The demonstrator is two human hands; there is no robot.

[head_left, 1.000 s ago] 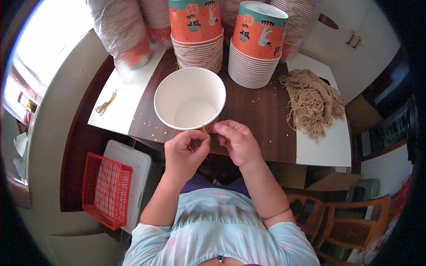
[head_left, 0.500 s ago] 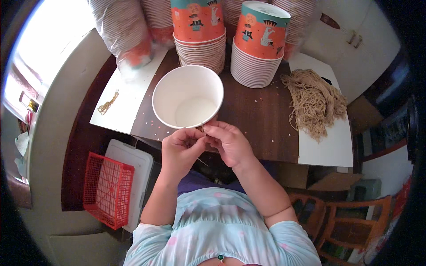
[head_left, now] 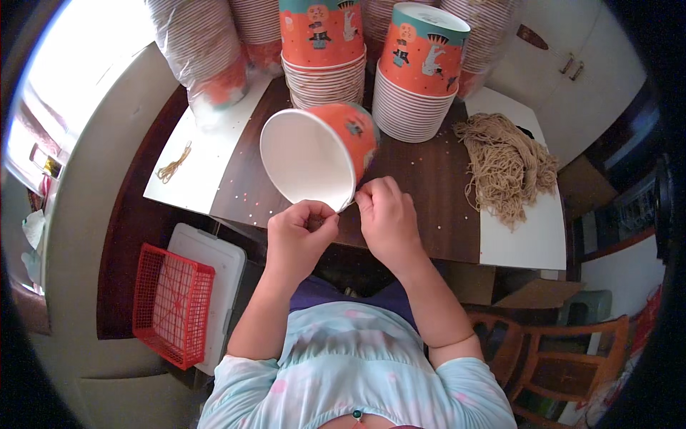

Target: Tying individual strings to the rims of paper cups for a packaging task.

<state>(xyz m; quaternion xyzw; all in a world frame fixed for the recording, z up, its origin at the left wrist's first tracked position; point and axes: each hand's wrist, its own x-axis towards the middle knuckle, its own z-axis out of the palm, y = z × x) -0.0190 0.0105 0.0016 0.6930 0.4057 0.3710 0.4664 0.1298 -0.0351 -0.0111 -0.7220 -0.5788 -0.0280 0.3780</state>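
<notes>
A paper bucket (head_left: 304, 154), white inside and orange with printed figures outside, lies tipped on the brown tabletop, its mouth turned toward me and to the left. At its near rim, a short thin string (head_left: 346, 206) runs between my two hands. My left hand (head_left: 301, 234) is closed, thumb and forefinger pinching the string just below the rim. Pinched at the rim's right side, my right hand (head_left: 389, 220) has the string's other part between thumb and fingertips. How the string meets the rim is too small to make out.
Two stacks of nested buckets, the left stack (head_left: 325, 84) and the right stack (head_left: 411, 107), stand behind. Plastic-wrapped stacks (head_left: 196, 57) line the back. A tangled heap of tan string (head_left: 507, 161) lies right, a small string bundle (head_left: 174, 164) left. A red basket (head_left: 171, 304) sits lower left.
The bucket has tipped over further and turned, so its orange outside now shows on the right. My right hand has moved right and up, away from my left hand.
</notes>
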